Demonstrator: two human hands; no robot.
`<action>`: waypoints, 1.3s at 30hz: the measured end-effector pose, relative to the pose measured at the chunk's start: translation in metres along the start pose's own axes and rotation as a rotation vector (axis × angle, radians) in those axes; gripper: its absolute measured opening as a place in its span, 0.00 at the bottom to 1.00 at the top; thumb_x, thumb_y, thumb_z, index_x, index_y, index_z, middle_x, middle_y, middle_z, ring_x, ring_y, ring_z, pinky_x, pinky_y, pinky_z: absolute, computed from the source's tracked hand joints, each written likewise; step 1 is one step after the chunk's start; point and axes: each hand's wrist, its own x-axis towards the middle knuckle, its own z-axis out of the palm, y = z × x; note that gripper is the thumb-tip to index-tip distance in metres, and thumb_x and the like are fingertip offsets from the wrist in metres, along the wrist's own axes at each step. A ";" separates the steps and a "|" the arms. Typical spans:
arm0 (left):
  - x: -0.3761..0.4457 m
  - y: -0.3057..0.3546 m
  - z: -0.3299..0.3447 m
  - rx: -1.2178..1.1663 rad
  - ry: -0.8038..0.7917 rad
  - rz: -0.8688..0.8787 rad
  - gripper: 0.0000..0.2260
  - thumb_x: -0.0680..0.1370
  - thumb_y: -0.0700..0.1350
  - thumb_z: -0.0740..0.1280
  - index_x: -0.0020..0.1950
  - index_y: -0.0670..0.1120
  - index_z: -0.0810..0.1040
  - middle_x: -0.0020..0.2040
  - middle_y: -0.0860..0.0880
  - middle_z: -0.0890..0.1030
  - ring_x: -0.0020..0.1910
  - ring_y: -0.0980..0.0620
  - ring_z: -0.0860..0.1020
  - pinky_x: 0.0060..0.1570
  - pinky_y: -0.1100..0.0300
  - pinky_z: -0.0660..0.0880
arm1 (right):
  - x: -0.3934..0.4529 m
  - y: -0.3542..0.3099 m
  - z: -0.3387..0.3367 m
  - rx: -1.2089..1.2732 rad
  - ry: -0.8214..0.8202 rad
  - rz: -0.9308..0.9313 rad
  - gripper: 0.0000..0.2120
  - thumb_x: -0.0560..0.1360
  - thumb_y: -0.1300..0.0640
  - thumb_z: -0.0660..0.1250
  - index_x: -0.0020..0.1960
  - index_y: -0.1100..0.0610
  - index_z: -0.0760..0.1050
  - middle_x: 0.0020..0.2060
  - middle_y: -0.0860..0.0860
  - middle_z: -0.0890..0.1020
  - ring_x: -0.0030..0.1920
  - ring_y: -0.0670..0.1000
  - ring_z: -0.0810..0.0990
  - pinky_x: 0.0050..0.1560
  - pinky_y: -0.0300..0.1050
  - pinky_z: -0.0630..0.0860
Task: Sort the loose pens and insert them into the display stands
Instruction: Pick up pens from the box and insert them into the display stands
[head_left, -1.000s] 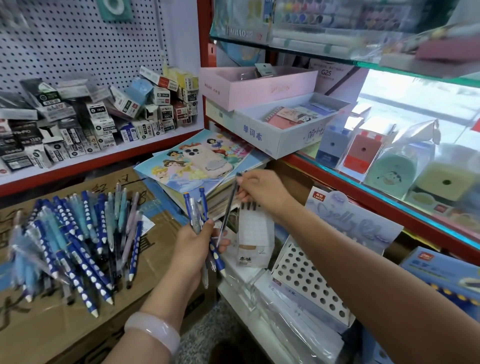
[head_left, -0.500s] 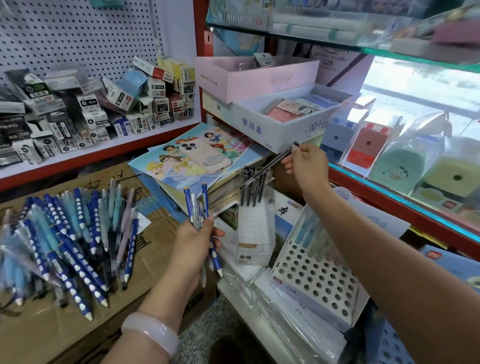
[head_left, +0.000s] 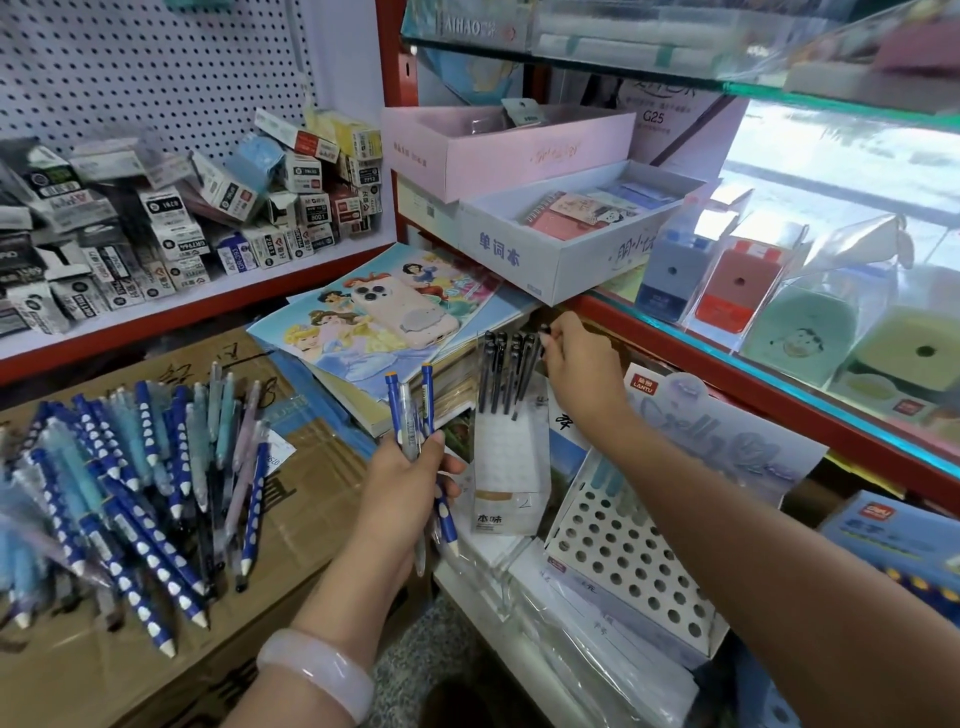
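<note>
My left hand (head_left: 408, 483) grips a small bunch of blue pens (head_left: 427, 397) upright at centre. Further right, my right hand (head_left: 582, 364) pinches the top of a black pen (head_left: 531, 371) that stands in the clear display stand (head_left: 511, 467), beside several other black pens (head_left: 496, 369). A white perforated stand (head_left: 623, 561) with a few pale blue pens in its back row sits below my right forearm. A pile of loose blue, teal and lilac pens (head_left: 130, 483) lies on a cardboard box (head_left: 291, 525) at left.
A stack of princess notebooks (head_left: 374, 317) with a phone (head_left: 400, 312) on top lies behind the stands. A white box (head_left: 550, 260) and a pink box (head_left: 498, 150) overhang the red shelf edge (head_left: 727, 379). Small refill boxes (head_left: 182, 218) crowd the left shelf.
My right hand carried the black pen up from beside the left hand, swung it over the clear stand and lowered it in among the other black pens. The left hand stayed put.
</note>
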 end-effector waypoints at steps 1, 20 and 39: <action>0.000 0.000 0.000 0.011 0.001 0.004 0.09 0.80 0.43 0.59 0.53 0.37 0.72 0.33 0.46 0.79 0.21 0.57 0.73 0.23 0.63 0.70 | 0.001 -0.001 0.000 -0.005 0.009 -0.004 0.08 0.80 0.54 0.57 0.53 0.58 0.70 0.43 0.58 0.81 0.43 0.59 0.80 0.48 0.58 0.77; -0.007 0.004 0.002 -0.091 -0.055 -0.038 0.05 0.80 0.40 0.61 0.45 0.43 0.73 0.34 0.45 0.79 0.26 0.52 0.74 0.31 0.58 0.73 | 0.000 0.007 0.012 -0.002 -0.061 0.058 0.09 0.77 0.54 0.64 0.53 0.59 0.76 0.49 0.53 0.73 0.48 0.52 0.74 0.48 0.44 0.73; -0.063 0.022 0.025 -0.297 -0.272 -0.053 0.10 0.79 0.45 0.60 0.47 0.40 0.77 0.32 0.45 0.82 0.29 0.50 0.81 0.33 0.61 0.80 | -0.076 -0.041 -0.083 0.841 -0.631 0.125 0.07 0.77 0.61 0.64 0.41 0.61 0.75 0.33 0.53 0.77 0.31 0.42 0.76 0.37 0.30 0.77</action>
